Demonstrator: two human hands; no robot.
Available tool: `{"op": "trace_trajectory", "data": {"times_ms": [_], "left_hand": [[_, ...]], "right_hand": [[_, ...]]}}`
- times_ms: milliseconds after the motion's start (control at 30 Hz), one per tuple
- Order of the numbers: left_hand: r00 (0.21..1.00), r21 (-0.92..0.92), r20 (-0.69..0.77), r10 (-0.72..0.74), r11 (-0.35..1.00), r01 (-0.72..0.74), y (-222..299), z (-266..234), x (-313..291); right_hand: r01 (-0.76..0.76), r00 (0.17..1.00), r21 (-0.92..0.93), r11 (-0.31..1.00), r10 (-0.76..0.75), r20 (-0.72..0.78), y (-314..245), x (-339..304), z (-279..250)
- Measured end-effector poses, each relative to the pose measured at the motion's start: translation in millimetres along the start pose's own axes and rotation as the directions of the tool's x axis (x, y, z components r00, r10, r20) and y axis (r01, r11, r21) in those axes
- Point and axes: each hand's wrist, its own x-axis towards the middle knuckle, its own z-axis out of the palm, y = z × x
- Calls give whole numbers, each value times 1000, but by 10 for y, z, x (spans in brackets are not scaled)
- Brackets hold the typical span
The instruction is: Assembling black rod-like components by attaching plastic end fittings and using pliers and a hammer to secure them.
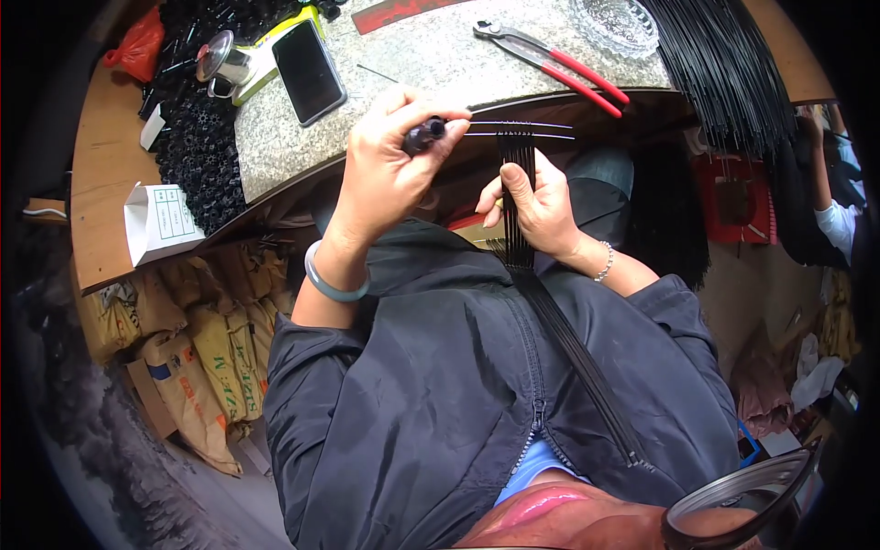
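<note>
My left hand point(394, 151) is closed around a short, dark, glossy handle point(423, 137), held just past the table's near edge. Two thin straight metal wires point(550, 126) run from beside its fingers to the right, crossing the upper ends of a bundle of thin black rods that look like umbrella ribs point(519, 202). My right hand point(543, 206) grips that bundle, thumb on top, fingers behind. Side by side, the ribs hang down across my dark jacket, their lower ends near its zip. Whether the wires pass through the ribs' end holes is too small to tell.
On the stone-topped table point(403, 55) lie a phone point(310, 71), red-handled pincers point(559, 69), a red strip point(403, 14) and a glass dish point(614, 26). Small black parts point(197, 156) heap at left beside a white box point(163, 223). More black rods point(724, 64) overhang at right.
</note>
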Motion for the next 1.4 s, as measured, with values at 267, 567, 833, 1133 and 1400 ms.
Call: {"op": "trace_trajectory", "data": {"times_ms": [267, 567, 833, 1133, 1400], "left_hand": [[858, -832, 283, -429, 335, 442, -325, 141, -3], [838, -843, 366, -405, 237, 483, -289, 365, 52], [840, -810, 364, -402, 307, 499, -262, 370, 59], [839, -792, 375, -394, 334, 511, -194, 380, 76], [837, -784, 383, -391, 341, 519, -235, 382, 55]], "right_hand": [[7, 1000, 9, 1000, -7, 9, 5, -3, 23], [-7, 1000, 68, 998, 8, -13, 35, -20, -13], [-10, 1000, 15, 1000, 10, -4, 18, -13, -15], [-3, 1000, 17, 1000, 3, -4, 36, -13, -13], [-3, 1000, 12, 1000, 3, -2, 22, -9, -17]]}}
